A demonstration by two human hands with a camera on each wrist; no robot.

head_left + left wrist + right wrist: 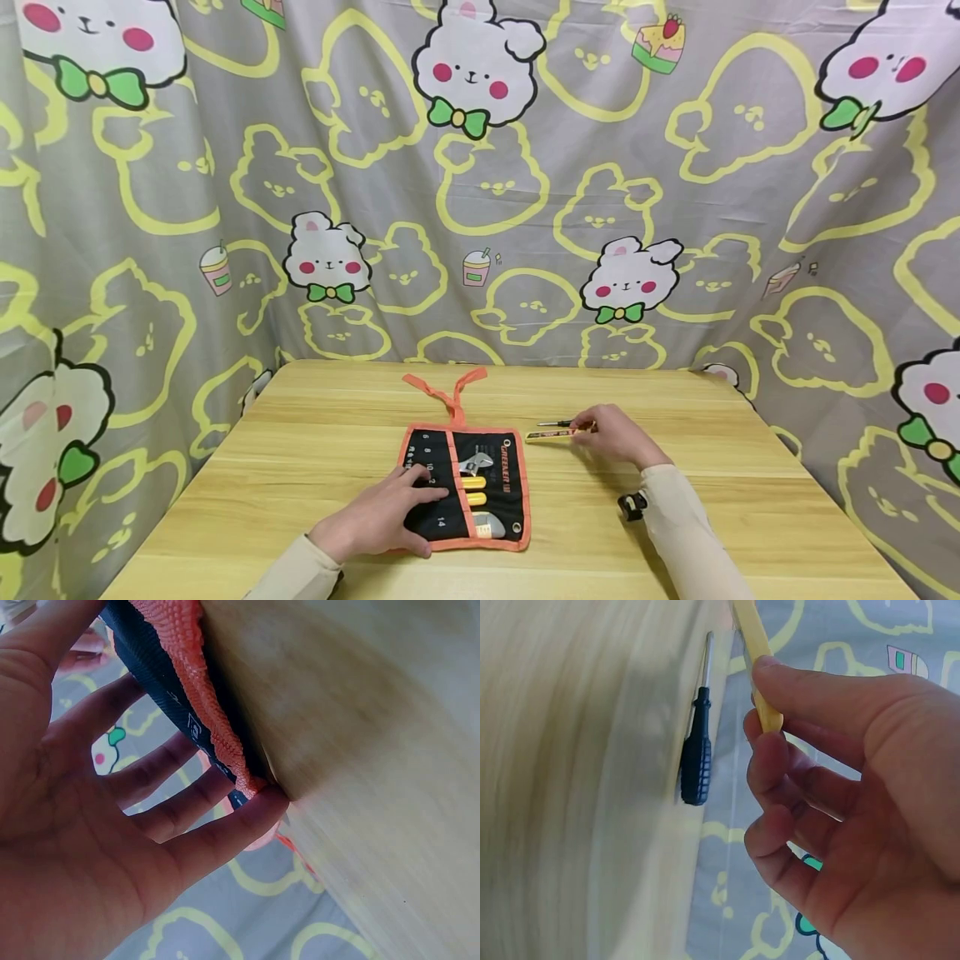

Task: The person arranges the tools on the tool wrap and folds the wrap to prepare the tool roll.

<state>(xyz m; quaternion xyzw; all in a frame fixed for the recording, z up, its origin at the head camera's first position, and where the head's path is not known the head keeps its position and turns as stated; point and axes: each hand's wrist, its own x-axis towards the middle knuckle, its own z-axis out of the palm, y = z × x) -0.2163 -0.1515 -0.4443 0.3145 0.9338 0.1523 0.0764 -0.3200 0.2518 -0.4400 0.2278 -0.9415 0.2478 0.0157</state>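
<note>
A black tool pouch (491, 454) with orange edging lies unrolled on the table, its pockets numbered. My left hand (382, 510) rests on its left part with fingers spread; in the left wrist view, straight fingers touch the orange edge. From the pockets stick out an adjustable wrench (477, 463), two yellow handles (476, 499) and a grey rounded tool (489, 525). Right of the pouch, my right hand (611, 433) pinches a slim yellow tool (754, 637) with dark print between thumb and fingers. A black-handled screwdriver (697, 754) lies on the table beside that hand.
Orange tie straps (455, 400) stretch from the pouch toward the back of the wooden table (330, 442). A grey patterned curtain (517, 200) hangs behind the table and along both sides.
</note>
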